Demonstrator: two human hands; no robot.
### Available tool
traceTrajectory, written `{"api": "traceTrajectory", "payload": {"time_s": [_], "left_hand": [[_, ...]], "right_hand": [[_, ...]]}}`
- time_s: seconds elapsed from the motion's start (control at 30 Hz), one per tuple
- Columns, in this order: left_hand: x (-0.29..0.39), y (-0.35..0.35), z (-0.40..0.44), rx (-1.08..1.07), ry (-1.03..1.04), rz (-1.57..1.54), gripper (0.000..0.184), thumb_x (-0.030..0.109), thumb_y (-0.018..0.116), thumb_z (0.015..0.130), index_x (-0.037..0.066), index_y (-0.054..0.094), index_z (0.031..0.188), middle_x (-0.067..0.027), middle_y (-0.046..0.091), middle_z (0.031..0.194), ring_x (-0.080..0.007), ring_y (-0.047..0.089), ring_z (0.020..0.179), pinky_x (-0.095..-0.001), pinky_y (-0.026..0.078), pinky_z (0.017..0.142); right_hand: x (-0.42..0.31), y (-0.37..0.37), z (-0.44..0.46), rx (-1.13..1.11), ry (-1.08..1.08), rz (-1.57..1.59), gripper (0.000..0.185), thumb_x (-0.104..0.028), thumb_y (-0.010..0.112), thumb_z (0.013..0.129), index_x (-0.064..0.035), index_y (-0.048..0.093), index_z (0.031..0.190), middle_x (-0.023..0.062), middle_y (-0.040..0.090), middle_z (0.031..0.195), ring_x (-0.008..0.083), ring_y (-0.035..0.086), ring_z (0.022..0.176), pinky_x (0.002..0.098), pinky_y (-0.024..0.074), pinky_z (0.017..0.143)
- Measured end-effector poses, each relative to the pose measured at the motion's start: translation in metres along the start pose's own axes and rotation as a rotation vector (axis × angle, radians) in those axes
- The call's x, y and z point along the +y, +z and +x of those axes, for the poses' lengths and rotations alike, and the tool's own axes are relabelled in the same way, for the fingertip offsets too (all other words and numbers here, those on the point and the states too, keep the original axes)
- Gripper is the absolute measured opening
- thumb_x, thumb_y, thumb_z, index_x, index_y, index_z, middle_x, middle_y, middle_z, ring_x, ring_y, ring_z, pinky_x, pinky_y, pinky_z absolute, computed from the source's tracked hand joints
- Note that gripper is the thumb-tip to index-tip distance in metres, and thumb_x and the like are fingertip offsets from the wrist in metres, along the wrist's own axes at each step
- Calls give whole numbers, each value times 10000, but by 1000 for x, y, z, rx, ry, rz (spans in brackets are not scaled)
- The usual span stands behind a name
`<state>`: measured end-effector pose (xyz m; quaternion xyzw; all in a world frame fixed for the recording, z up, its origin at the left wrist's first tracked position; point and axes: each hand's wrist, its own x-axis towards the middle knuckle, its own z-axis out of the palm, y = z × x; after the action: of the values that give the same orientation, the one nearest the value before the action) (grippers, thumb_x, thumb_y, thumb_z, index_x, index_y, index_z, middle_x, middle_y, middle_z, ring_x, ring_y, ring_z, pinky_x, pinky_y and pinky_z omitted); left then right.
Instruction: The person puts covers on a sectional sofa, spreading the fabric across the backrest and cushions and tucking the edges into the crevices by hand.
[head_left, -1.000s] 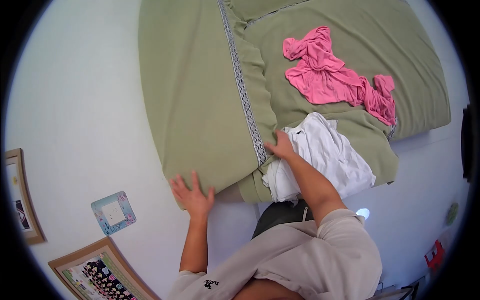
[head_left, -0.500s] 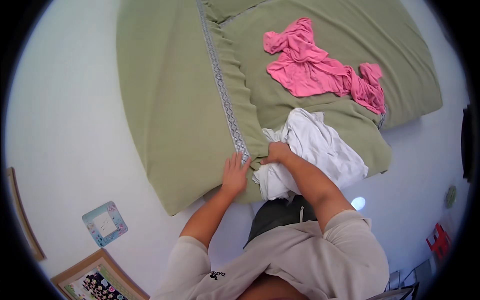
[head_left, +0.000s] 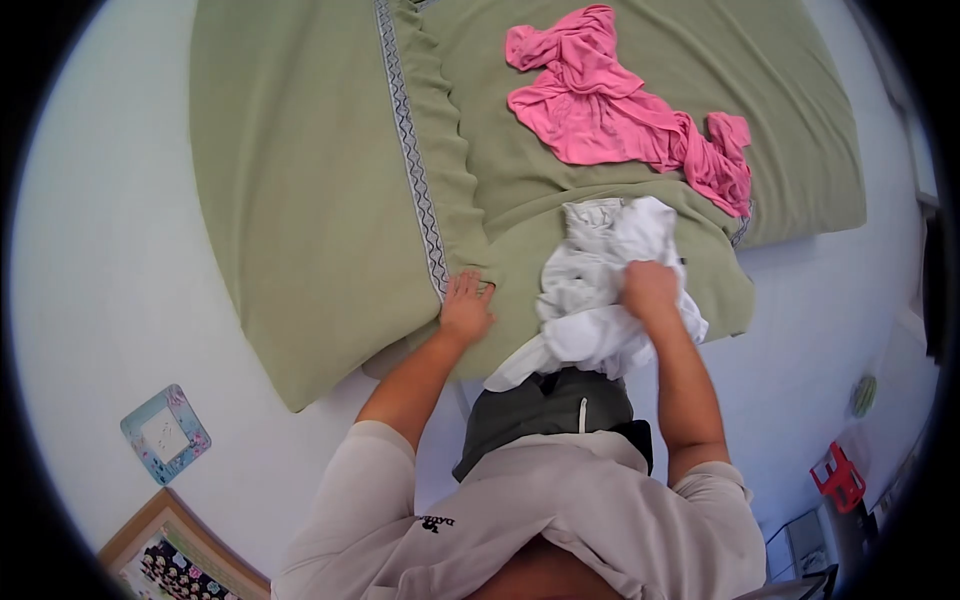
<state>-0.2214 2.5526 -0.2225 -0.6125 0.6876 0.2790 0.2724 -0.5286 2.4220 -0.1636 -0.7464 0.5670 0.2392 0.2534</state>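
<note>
My left hand (head_left: 467, 308) lies on the green sofa cover (head_left: 310, 200), its fingers stretched out beside the patterned trim band (head_left: 412, 160). A crumpled white garment (head_left: 585, 275) rests in front of me over the near edge of the seat, one end hanging toward my lap. My right hand (head_left: 650, 290) is closed on the right side of that garment, bunching the fabric; its fingertips are hidden in the folds. Beyond it, a crumpled pink garment (head_left: 610, 110) is spread on the green cover, touched by neither hand.
On the left are a light blue patterned frame (head_left: 166, 434) and a brown-edged board (head_left: 180, 555). A red plastic object (head_left: 838, 478) and a small green round item (head_left: 864, 396) are at the right. The pale floor surrounds the sofa.
My right hand has moved right, away from the seam near my left hand, dragging and bunching the white garment. My left hand stays by the trim. The whole view has shifted slightly.
</note>
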Motion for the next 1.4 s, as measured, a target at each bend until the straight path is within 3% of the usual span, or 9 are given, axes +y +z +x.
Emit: {"api": "traceTrajectory", "payload": {"time_s": [0.23, 0.37, 0.57, 0.7, 0.77, 0.87, 1.17, 1.27, 1.4], "left_hand": [[9, 41, -14, 185, 67, -121, 639, 349, 563, 776, 91, 376, 1330, -182, 278, 1411, -332, 196, 1329, -441, 166, 1072], [17, 14, -1, 222, -137, -201, 700, 415, 569, 755, 50, 375, 1320, -178, 334, 1375, -322, 235, 1312, -435, 194, 1059], [3, -27, 37, -111, -255, -290, 675, 486, 588, 719, 28, 475, 1202, -169, 466, 1251, -301, 410, 1187, -422, 314, 985], [-4, -15, 4, 200, -84, -380, 548, 388, 623, 731, 23, 523, 1127, -161, 552, 1106, -326, 513, 1039, -417, 405, 883], [-3, -6, -36, 373, -5, -456, 480, 310, 634, 741, 14, 530, 1105, -160, 564, 1048, -347, 525, 988, -421, 421, 849], [0, 38, -103, 407, -232, -626, 480, 280, 655, 739, 16, 503, 1110, -179, 523, 1069, -358, 500, 1005, -416, 399, 883], [10, 108, -106, 499, -1298, -1003, 708, 400, 764, 630, -9, 462, 1123, -265, 340, 1195, -426, 350, 1115, -485, 318, 940], [14, 126, -111, 556, -933, -757, 631, 389, 759, 645, 1, 481, 1058, -234, 409, 1129, -387, 423, 1046, -448, 367, 895], [26, 146, -106, 294, -967, -1155, 551, 359, 743, 668, 17, 497, 1023, -217, 475, 1094, -339, 501, 960, -401, 417, 819]], "right_hand": [[59, -96, -19, 279, 86, -27, 246, -86, 632, 646, -28, 617, 884, 164, 628, 794, 314, 607, 778, 412, 460, 725], [75, -20, 28, 436, -71, 234, 650, -130, 733, 624, -13, 453, 1199, 203, 528, 1095, 344, 511, 1009, 411, 416, 854], [93, 66, 0, 539, -156, 576, 506, -155, 683, 718, 15, 499, 1159, 231, 479, 1216, 384, 447, 1136, 416, 360, 966], [175, 89, -25, 811, 372, 374, 545, -320, 663, 752, 40, 522, 1135, 226, 532, 1148, 367, 472, 1117, 401, 371, 950], [205, 81, -34, 536, 680, 471, 674, -442, 672, 721, 46, 515, 1159, 233, 543, 1141, 358, 514, 1068, 386, 394, 922], [264, 129, -20, 203, 585, 624, 781, -531, 673, 676, 57, 512, 1163, 239, 560, 1117, 341, 547, 1028, 380, 419, 889], [265, 159, -18, 317, 856, 943, 913, -520, 729, 637, 31, 382, 1277, 224, 492, 1209, 329, 512, 1076, 406, 425, 883], [251, 150, -43, 343, 873, 1335, 908, -507, 733, 657, 26, 357, 1288, 191, 465, 1232, 311, 484, 1094, 439, 419, 881], [237, 144, -56, 325, 819, 1630, 854, -473, 729, 682, 20, 360, 1273, 166, 449, 1228, 284, 469, 1103, 470, 422, 864]]}}
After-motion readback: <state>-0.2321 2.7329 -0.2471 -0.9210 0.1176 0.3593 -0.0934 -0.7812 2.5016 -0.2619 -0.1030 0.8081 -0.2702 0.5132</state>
